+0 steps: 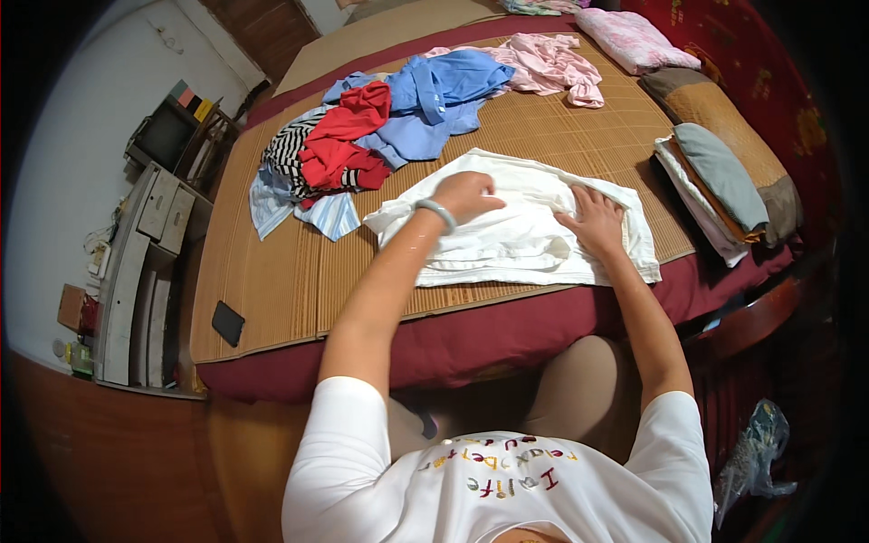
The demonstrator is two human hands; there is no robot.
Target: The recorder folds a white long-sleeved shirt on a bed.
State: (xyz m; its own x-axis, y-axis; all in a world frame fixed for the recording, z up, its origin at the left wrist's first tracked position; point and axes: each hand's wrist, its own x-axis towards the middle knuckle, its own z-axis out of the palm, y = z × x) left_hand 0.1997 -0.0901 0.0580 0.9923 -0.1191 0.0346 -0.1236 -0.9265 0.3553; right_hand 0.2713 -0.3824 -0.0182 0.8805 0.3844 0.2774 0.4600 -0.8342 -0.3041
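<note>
A white garment, probably trousers or a shirt, lies spread on the woven mat near the bed's front edge, with wrinkles across its middle. My left hand, with a pale bangle on its wrist, is over the garment's left part. Its fingers are loosely bent, the thumb stands apart from them, and no cloth shows between them. On the right part of the garment my right hand lies flat, fingers spread.
Unfolded clothes lie beyond: a red garment, blue clothes and pink cloth. A folded stack sits at the right beside a pillow. A dark phone rests on the mat at the left.
</note>
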